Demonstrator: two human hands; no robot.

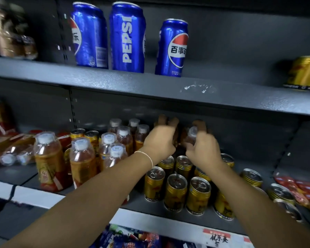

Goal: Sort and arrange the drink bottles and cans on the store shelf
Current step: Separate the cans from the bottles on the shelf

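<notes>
The right hand is curled round a small bottle with a clear-wrapped white cap, its fingers hooked over the far side. Just beside it, the left hand is also curled, fingertips bent over the top of a brown thing too blurred to name. A thin string band circles the left wrist. Both hands are deep at the back of the lower shelf, and the bottle is upright there between them. Directly beneath the wrists and forearms stands a cluster of gold cans, upright and close-packed, filling the space between the shelf's front edge and the hands; both arms reach over them. To the left stand the tea bottles, upright in rough rows, with two more gold tins among them. Farther left, some fallen bottles lie on their sides, blurred. At the right end lie red packets. A price tag is on the shelf's front strip. The upper shelf overhangs just above the fingers; on it stand three blue Pepsi cans, the third apart from the other two, and well to the right a lone gold can.
</notes>
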